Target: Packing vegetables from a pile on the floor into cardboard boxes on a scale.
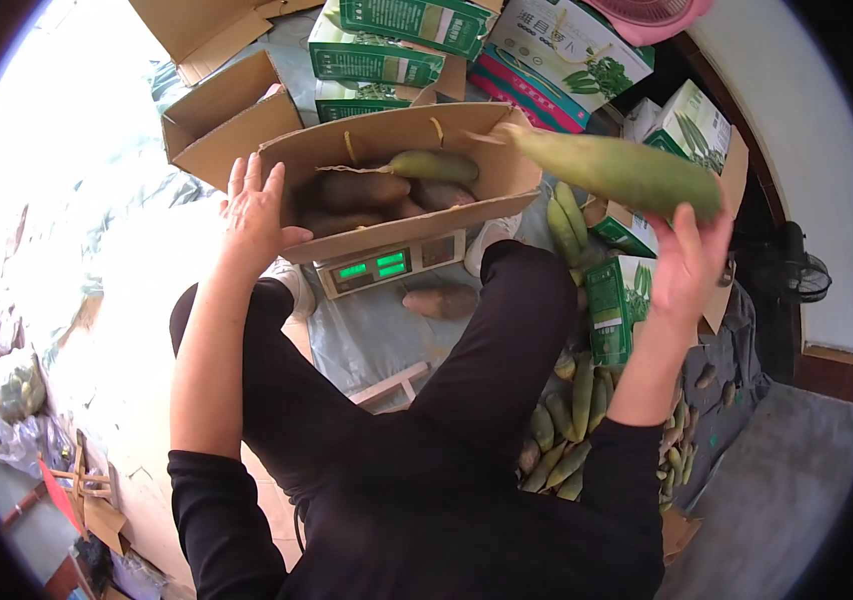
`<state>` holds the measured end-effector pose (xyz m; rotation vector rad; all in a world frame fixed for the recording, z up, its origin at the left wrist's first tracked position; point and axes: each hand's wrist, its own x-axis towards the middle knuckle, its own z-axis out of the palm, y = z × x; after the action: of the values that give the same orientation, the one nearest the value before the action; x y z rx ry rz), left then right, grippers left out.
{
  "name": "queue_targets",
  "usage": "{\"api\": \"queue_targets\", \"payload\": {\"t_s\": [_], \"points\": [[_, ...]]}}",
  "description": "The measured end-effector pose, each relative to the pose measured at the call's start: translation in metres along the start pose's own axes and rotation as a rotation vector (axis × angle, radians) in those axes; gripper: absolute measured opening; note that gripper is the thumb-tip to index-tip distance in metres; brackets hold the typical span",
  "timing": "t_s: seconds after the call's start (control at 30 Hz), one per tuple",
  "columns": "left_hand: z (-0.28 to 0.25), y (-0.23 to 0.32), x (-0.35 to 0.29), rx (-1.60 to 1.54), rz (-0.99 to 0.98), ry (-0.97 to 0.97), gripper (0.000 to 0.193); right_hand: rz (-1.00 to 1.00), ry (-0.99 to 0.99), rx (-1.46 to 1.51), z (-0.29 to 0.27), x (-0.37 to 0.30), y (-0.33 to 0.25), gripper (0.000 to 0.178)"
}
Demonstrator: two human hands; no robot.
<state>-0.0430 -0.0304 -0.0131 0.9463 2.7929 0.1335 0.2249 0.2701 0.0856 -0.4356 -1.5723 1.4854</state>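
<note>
- Gripping a long green radish (601, 168) by its thick end: right hand (688, 258), right of open brown cardboard box (396, 132).
- Left hand (254, 218): spread at box's left end.
- One-ended hold could slip.

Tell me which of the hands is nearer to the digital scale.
Left. The left hand is at the left end of the open cardboard box, just above and left of the digital scale; the right hand is well off to the right, holding a green radish.
</note>
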Motion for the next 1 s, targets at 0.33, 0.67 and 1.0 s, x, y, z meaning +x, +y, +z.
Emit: {"api": "queue_targets", "payload": {"t_s": [0.33, 0.67, 1.0], "points": [[0.000, 0.001, 0.002, 0.009, 0.001, -0.010, 0.092, 0.380, -0.032, -0.268, -0.019, -0.015, 0.095, 0.044], [0.012, -0.009, 0.008, 0.038, 0.083, 0.136, 0.082, 0.664, 0.003, -0.451, -0.156, -0.162, 0.214, 0.028], [0.019, -0.015, 0.016, 0.015, 0.107, 0.175, 0.080, 0.798, -0.166, -0.190, -0.198, -0.255, 0.259, 0.033]]}}
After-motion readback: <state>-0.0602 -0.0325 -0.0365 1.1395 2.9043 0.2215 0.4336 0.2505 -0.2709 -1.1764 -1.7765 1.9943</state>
